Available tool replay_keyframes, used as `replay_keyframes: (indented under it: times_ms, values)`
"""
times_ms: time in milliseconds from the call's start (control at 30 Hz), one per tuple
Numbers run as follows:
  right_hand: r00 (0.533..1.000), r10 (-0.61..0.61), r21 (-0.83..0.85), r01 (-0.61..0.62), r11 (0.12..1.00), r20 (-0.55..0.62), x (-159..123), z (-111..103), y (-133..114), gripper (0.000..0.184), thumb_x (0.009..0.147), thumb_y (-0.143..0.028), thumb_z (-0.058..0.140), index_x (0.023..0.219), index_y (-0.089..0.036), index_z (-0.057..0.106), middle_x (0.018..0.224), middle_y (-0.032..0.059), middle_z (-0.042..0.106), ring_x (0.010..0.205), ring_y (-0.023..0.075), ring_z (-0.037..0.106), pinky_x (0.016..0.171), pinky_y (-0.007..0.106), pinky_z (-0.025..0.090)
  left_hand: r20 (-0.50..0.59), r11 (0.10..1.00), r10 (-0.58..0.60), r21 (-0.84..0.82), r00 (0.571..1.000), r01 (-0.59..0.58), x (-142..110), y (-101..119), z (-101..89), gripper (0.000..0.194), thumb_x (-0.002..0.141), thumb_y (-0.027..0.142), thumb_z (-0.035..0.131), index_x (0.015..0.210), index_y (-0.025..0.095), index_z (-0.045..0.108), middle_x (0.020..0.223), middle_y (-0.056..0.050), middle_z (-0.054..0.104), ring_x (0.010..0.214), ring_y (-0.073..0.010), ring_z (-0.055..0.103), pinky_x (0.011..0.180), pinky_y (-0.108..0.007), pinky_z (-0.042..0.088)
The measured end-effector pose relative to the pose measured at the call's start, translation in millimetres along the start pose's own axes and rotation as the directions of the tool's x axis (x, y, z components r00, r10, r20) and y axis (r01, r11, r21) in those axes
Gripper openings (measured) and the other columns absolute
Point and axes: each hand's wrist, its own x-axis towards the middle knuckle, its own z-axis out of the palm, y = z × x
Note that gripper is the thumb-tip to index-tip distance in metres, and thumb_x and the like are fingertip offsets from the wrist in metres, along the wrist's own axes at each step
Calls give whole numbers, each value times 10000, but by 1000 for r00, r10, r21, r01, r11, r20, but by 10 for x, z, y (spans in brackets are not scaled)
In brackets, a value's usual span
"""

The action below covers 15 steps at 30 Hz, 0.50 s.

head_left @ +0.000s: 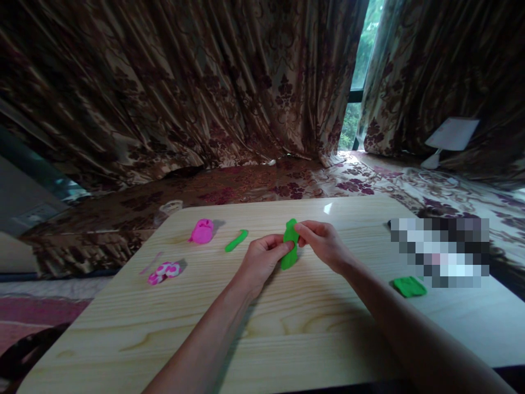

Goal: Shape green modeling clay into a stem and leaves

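Between my two hands is a flattened strip of green modelling clay [290, 253], held upright above the table. My left hand [264, 257] pinches its lower middle, thumb on the near face. At its upper right edge, my right hand [322, 238] grips it between thumb and fingertips. A green clay roll [237, 241] with a curved end lies left of my hands. Farther left sits a pink clay lump [202, 231] with a hollow in its top. Pink-and-white clay pieces [164, 272] rest nearer the left edge. Off to the right is a flat green clay slab [410, 286].
The pale wood-grain table [184, 334] spans the space before me. A thin pink stick [151, 262] lies near its left edge, and a clear container [170, 207] stands by the far left corner. A blurred-out patch covers something at right. Behind are patterned curtains [246, 82] and a white lamp [453, 134].
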Motion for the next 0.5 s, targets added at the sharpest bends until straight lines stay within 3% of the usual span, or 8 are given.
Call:
replay_keyframes:
  times_ms: [133, 200, 333, 500]
  values:
    - [997, 22, -24, -20, 1000, 68, 0, -12, -6, 313, 811, -420, 533, 691, -143, 617, 573, -16, 520, 552, 102, 456, 526, 233, 352, -28, 1000, 26, 3, 999, -26, 8, -11, -17, 202, 679, 301, 714, 809, 146, 713, 736, -28, 669, 630, -104, 548, 607, -225, 403]
    - [999, 8, -50, -6, 999, 41, -3, -11, -9, 268, 789, -389, 572, 695, -142, 619, 567, -24, 509, 544, 95, 440, 517, 229, 337, -7, 1000, 21, 3, 1000, -21, 8, -11, -19, 202, 683, 295, 712, 823, 149, 716, 744, -29, 671, 638, -105, 548, 613, -225, 402]
    - [1000, 7, -3, -7, 1000, 24, -2, -11, 0, 350, 837, -424, 495, 659, -142, 601, 575, -12, 515, 562, 103, 457, 538, 233, 360, 18, 1000, 21, 3, 1000, -21, -7, -7, -11, 227, 671, 267, 719, 867, 151, 712, 781, -36, 674, 676, -114, 556, 646, -229, 403]
    - [997, -35, 22, 34, 999, 62, -1, -22, 45, 220, 786, -357, 582, 744, -147, 634, 639, -13, 550, 602, 104, 470, 561, 225, 371, 34, 998, -13, 69, 999, 11, -23, -21, -7, 230, 678, 317, 707, 839, 152, 715, 680, -11, 632, 582, -92, 501, 556, -219, 351]
